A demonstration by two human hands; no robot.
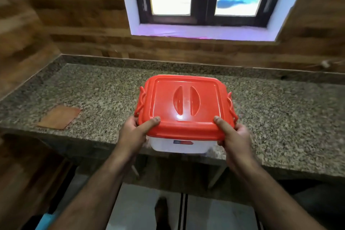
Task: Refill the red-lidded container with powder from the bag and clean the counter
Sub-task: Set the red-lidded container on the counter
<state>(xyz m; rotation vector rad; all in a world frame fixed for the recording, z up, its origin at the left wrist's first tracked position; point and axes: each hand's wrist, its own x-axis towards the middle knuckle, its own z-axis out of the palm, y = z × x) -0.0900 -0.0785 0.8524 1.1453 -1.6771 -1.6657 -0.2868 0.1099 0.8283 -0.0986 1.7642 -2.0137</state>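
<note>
A square container [179, 144] with clear walls and a red lid [186, 102] is held over the front edge of the speckled granite counter [93, 87]. My left hand [136, 130] grips its near left corner with the thumb on the lid. My right hand [233, 136] grips the near right corner the same way. Red latches stick out on both sides of the lid. The lid is on. No bag of powder is in view.
A flat brown square piece [59, 116] lies on the counter at the left. A wood-patterned wall and a window [201, 0] stand behind the counter. Below the counter are the floor and my foot [162, 211].
</note>
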